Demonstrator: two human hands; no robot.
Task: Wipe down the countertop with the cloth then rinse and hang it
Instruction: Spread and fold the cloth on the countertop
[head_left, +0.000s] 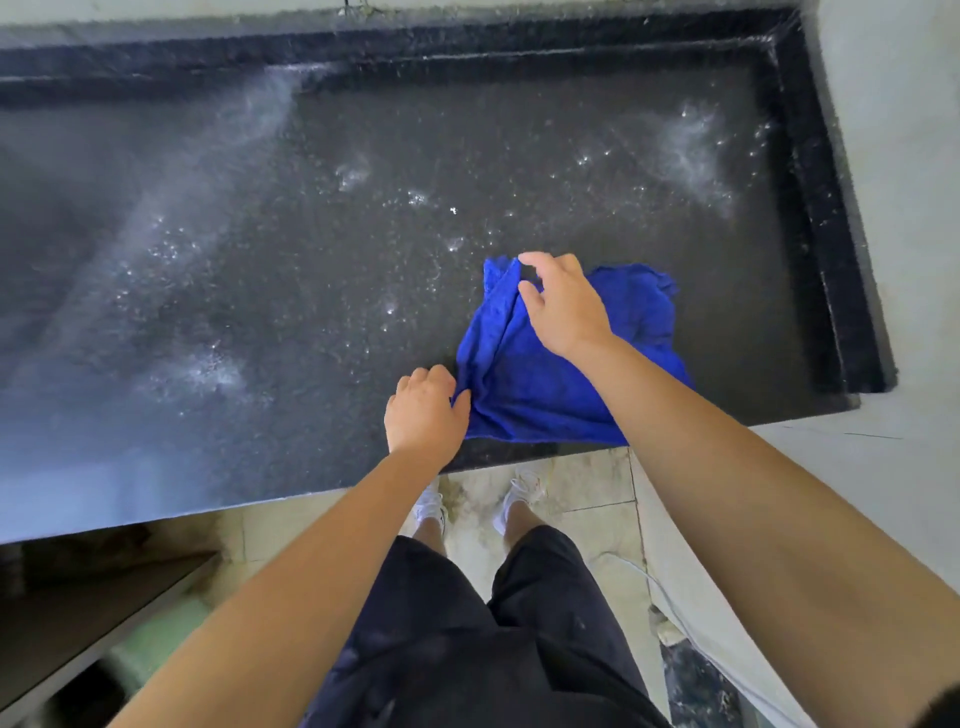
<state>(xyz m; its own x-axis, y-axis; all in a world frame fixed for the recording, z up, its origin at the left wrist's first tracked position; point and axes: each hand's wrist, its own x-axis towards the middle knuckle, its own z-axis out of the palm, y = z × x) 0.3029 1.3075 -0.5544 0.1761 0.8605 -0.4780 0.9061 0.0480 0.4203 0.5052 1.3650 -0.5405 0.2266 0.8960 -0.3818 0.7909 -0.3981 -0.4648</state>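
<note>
**Cloth position.** The cloth (545, 374), a blue towel, lay bunched on the dark speckled countertop (260, 260), toward its right end. Its near edge sat just at the counter's front lip, well short of the raised black rim (810, 156).

**Hand state.**
- Your left hand (423, 410) had its fingers curled and pinched the cloth's near-left corner, close to the front lip.
- Your right hand (563, 306) reached over the cloth and pinched its far-left corner between thumb and forefinger.
- A raised fold ran between the two grips.

**Reason for this hold.** Holding two corners along one side most likely served to spread or refold the cloth into a flat pad. A flat pad covers more surface per stroke than a bunched one. White streaks and droplets were scattered across the counter to the left and at the far right, so wiping appeared largely undone. Rinsing and hanging remained.

**Limits of the view.**
- Your right forearm covered the cloth's near-right portion, so its full outline could not be read.
- The fingertips of both hands were partly buried in fabric, so the firmness of each grip could not be judged.
- The counter's left end ran out of the frame.
- No tap, sink or hanging point was in view.
- Wide-angle blur softened the counter's far edge.
</note>
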